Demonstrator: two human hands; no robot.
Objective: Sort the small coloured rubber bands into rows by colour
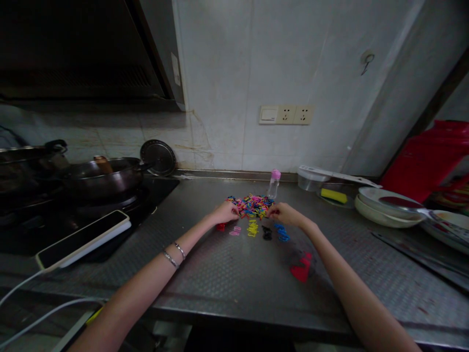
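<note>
Nearest, short of the right hand and beside that forearm, a red-marked item [301, 267] lies flat on the metal desk [220, 288]; its material cannot be determined.

Farther on, just short of and between the hands, lie separate single-colour groups: a red cluster [220, 227] close under the left hand, then a pink cluster [235, 231], a yellow cluster [252, 228], a black cluster [267, 233] and a blue cluster [282, 232] just short of the right hand. Pieces appear thin and looped.

Left hand [226, 212]: fingers drawn together at the near left edge of the mixed pile. Right hand [286, 214]: fingers narrowed at its right edge. Whether either grips a piece cannot be told.

The mixed pile [252, 205] sits between and slightly beyond the hands: low, loose, multicoloured, tangled. Assessed as elastic bands: very light, soft, stretchy, not fragile, liable to snag on neighbours. Recommended hold: fingertip pinch on one exposed loop at the pile's edge.

Beyond it, toward the right hand's side, stands a clear bottle with a pink top [274, 185].
</note>
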